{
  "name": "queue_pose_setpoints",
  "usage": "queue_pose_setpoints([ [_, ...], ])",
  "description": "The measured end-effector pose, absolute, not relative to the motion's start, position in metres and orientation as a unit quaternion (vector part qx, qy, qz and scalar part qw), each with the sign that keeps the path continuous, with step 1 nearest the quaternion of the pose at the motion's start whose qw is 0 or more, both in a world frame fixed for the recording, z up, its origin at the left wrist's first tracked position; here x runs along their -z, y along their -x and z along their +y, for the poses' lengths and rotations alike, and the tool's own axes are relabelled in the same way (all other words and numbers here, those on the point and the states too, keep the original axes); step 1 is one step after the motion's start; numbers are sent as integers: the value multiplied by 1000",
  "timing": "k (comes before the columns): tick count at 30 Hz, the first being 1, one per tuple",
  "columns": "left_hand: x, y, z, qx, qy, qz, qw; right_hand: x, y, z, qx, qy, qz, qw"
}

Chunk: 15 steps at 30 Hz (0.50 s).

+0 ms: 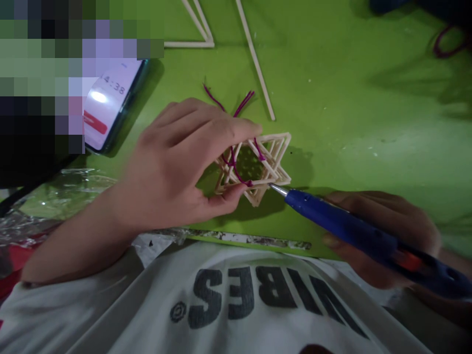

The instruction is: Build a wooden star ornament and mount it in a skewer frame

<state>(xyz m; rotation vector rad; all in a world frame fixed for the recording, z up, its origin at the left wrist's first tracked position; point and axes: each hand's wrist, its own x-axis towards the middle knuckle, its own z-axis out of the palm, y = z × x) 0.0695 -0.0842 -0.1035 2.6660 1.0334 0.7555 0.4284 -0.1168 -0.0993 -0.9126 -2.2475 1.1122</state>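
My left hand [180,162] is closed on a small star-shaped frame [275,172] made of layered thin wooden sticks, with the thumb on its near side and the fingers across its far side. Purple threads [241,177] are knotted to the sticks, and their loose ends stick out beyond my fingers. My right hand [387,231] grips a blue glue gun [342,228] with an orange part on its body. The metal tip of the glue gun is at the star's near edge, right of my left thumb; whether it touches cannot be made out.
On the green table [342,123], a loose stick [257,64] and a joined stick corner [206,42] lie at the back. A phone [114,103] is at left, near clear plastic wrap [73,196]. A worn flat strip [250,238] runs along the front, and purple thread [442,44] lies back right.
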Motion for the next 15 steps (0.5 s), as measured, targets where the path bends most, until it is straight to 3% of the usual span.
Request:
queue_pose_setpoints([
  [15,103,-70,-84,-256,-898,349,83,108,-433,-118,-386,325,-828,245],
])
